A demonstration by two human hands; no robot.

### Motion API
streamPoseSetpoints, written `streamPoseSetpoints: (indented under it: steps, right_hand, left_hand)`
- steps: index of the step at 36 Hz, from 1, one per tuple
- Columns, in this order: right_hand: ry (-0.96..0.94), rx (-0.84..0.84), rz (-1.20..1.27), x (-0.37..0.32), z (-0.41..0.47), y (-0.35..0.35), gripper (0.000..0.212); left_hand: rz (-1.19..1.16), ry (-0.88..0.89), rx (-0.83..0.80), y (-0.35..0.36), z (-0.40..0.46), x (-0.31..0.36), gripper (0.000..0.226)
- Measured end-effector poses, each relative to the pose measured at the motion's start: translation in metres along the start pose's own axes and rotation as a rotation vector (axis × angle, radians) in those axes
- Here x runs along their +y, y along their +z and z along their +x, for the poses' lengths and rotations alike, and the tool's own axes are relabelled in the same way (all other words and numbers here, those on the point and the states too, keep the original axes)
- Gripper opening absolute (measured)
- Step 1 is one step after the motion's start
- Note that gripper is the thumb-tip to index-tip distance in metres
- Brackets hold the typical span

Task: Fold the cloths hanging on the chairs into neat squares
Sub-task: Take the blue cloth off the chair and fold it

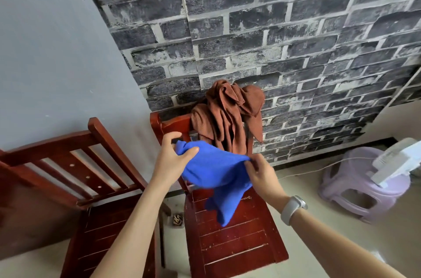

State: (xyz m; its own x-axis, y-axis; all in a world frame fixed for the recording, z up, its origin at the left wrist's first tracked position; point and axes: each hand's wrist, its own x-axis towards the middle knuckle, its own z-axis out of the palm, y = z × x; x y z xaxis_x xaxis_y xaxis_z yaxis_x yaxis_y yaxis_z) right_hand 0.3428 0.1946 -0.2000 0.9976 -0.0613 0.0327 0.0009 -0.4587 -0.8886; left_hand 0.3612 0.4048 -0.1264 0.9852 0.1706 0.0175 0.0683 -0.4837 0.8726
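We hold a blue cloth [214,168] in the air above the seat of the right chair [232,246], stretched between our two hands. Our left hand [172,157] grips one bunched end, the thumb curled over the top of the fabric and the fingers wrapped behind it. Our right hand [262,173] pinches the opposite edge between thumb and fingertips. The held span runs roughly left to right, slightly lower on the right, so the cloth's long axis lies across the chair. Below that span the rest of the cloth sags and hangs in a narrowing tail that points down toward the seat, ending just above the slats; we cannot tell whether the tip touches the wood.

A brown cloth [227,113] hangs crumpled over the top rail of the same chair's back, right of centre, its folds running mostly up and down and its loose ends pointing downward behind the blue cloth.

A second chair [75,164] stands to the left, empty of cloth on its slatted back, close beside the first. A pale watch [292,208] sits on our right wrist. At the right, near the brick wall [273,27], a lilac stool [355,189] carries a white device [396,161], with a thin cord trailing across the floor.
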Motion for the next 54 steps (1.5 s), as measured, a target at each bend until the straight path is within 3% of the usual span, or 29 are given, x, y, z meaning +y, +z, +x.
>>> streamPoseSetpoints:
  steps: [4,7,9,14,16,19,24,27,31,33,37,40,45,48,52,54]
  right_hand:
    - [-0.054,0.008,0.088,-0.011,0.004,-0.01,0.023]
    - [-0.111,-0.028,0.17,-0.025,0.001,-0.007,0.034]
    - [-0.108,-0.079,0.226,-0.029,-0.002,-0.006,0.028]
    - [0.019,-0.2,0.376,-0.015,-0.01,-0.018,0.027]
    - [0.128,-0.169,0.436,-0.002,-0.013,-0.021,0.029]
    - [0.219,-0.137,0.338,0.02,-0.018,-0.02,0.026]
    - [0.248,-0.251,0.397,0.021,-0.021,-0.009,0.012]
    - [0.269,-0.238,0.615,0.012,-0.013,0.0,0.022]
    - [0.41,-0.207,0.831,0.006,0.002,0.007,0.029]
    - [0.403,-0.155,0.878,0.002,0.01,0.009,0.027]
    - [0.382,-0.021,0.681,0.0,0.021,0.011,0.009]
    - [0.385,0.044,0.445,0.01,0.025,0.01,0.018]
    - [0.279,0.112,0.098,0.01,0.026,-0.008,0.032]
    - [0.242,0.101,-0.058,0.008,0.029,-0.02,0.022]
    - [0.265,0.144,-0.06,0.013,0.036,-0.037,0.013]
    - [0.296,0.173,0.025,0.019,0.037,-0.048,0.011]
  left_hand:
    - [-0.061,0.046,-0.193,0.004,-0.01,0.0,0.028]
    - [-0.045,0.055,-0.344,0.026,-0.021,-0.002,0.039]
    - [-0.014,0.076,-0.404,0.041,-0.024,-0.004,0.043]
    - [0.053,0.2,-0.253,0.054,-0.025,-0.005,0.015]
    - [0.014,0.227,-0.209,0.056,-0.025,-0.005,0.017]
    - [-0.087,0.246,-0.206,0.058,-0.026,0.0,0.03]
    - [-0.344,0.056,-0.281,0.056,-0.026,0.013,0.045]
    - [-0.477,-0.04,-0.317,0.052,-0.026,0.017,0.041]
    - [-0.657,-0.113,-0.223,0.042,-0.02,0.02,0.028]
    - [-0.677,-0.107,-0.201,0.036,-0.017,0.02,0.034]
    - [-0.597,-0.064,-0.182,0.023,-0.009,0.013,0.044]
    - [-0.495,-0.068,-0.092,0.013,-0.002,0.004,0.031]
    - [-0.257,-0.035,-0.01,0.004,0.003,-0.012,0.03]
    - [-0.16,-0.018,-0.029,0.004,0.005,-0.02,0.025]
    - [-0.097,-0.035,-0.081,0.0,0.011,-0.027,0.03]
    - [-0.077,-0.061,-0.133,-0.003,0.013,-0.033,0.042]
